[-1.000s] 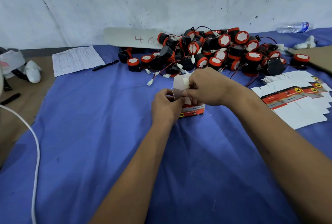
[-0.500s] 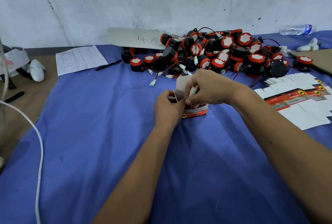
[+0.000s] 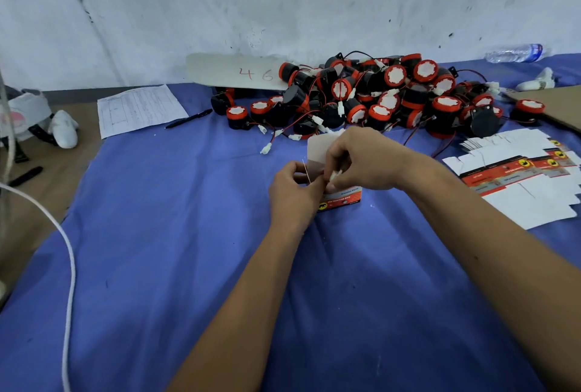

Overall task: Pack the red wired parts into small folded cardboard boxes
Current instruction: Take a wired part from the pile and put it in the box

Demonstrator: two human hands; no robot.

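Across the whole work surface I see a blue cloth point(image 3: 157, 234), and on its far side, against the white wall, lies the big heap of red wired parts point(image 3: 383, 99): black bodies with red rims, white caps and thin red-and-black leads ending in white plugs. To the right of my view sits a fanned stack of flat box blanks point(image 3: 528, 178), white with red printed bands, unfolded and holding nothing. Behind the heap a pale board marked "46" point(image 3: 235, 72) leans low by the wall, and left of it lie a printed sheet point(image 3: 138, 108) and a black pen point(image 3: 188, 118).

At the centre stands one small folded cardboard box point(image 3: 341, 198) on the cloth, its white top flap raised. Both hands are at its open mouth, so I cannot see what it holds. My left hand point(image 3: 294, 190) curls its fingers round the near-left edge of the box. My right hand point(image 3: 361, 160) is bent over the opening, fingertips pinching a white connector plug point(image 3: 334, 175) just above the box; the part it belongs to is hidden under the hand.
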